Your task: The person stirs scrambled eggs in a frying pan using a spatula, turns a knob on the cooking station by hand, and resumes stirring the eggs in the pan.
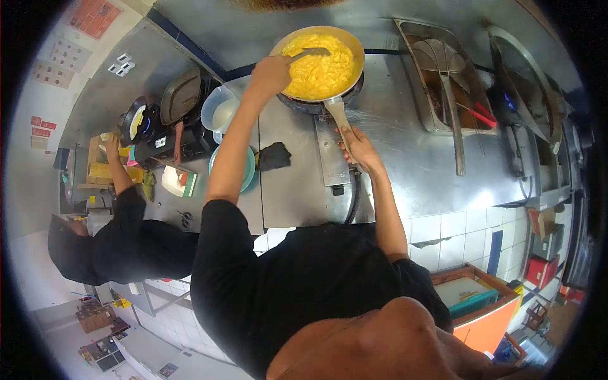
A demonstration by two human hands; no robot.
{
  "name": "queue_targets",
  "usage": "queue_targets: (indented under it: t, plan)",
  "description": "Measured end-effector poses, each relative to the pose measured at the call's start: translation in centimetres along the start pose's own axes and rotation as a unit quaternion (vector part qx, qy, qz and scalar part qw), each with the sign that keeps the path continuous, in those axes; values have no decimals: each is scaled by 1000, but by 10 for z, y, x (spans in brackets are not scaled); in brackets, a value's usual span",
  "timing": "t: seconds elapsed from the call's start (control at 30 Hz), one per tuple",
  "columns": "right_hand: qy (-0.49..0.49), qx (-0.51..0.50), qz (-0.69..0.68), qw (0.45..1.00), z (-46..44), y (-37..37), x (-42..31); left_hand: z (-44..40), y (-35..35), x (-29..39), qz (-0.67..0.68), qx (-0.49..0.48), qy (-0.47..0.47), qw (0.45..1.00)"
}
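My left hand [271,77] is closed on the handle of a grey spatula [316,52], whose blade rests in yellow scrambled egg [326,75]. The egg covers the floor of a light-coloured frying pan [277,49], which sits on a black burner at the back of the steel counter. My right hand [360,150] grips the pan's pale handle [339,117], which points toward me. Beneath the handle lies the stove's metal control panel [331,152]. A black cloth [275,156] and a teal bowl [248,170] are to the left, the bowl partly hidden by my left arm.
At the left, a co-worker in black [114,250] reaches toward a second stove with a small pan [134,120]. Behind my left forearm stands a clear jug [220,109]. At right are a steel tray [421,120] holding strainers and a large wok [525,82] near a blue flame.
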State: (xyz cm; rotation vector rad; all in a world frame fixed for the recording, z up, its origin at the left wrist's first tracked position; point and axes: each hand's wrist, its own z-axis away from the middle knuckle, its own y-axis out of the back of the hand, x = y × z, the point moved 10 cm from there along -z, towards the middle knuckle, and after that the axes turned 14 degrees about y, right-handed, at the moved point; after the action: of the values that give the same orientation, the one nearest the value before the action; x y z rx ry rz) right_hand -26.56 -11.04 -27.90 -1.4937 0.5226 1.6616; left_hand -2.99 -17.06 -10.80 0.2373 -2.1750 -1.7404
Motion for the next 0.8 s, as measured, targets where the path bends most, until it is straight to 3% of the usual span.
queue_targets:
  t: [0.13,0.23,0.33,0.6,0.7,0.8]
  plan:
    - [0,-3,3,1000,1,-1,1,60,73,9,38,-54,2,998]
    - [3,-2,-1,1000,1,0,1,91,69,15,73,-100,-41,992]
    - [4,3,6,1000,0,0,3,83,14,24,-7,-134,0,991]
    - [13,8,23,1000,0,4,5,11,-29,43,33,12,61,998]
    - [9,9,24,1000,1,3,5,-16,-41,15,23,39,68,997]
    - [4,12,16,1000,0,5,5,-14,-9,-11,9,4,50,999]
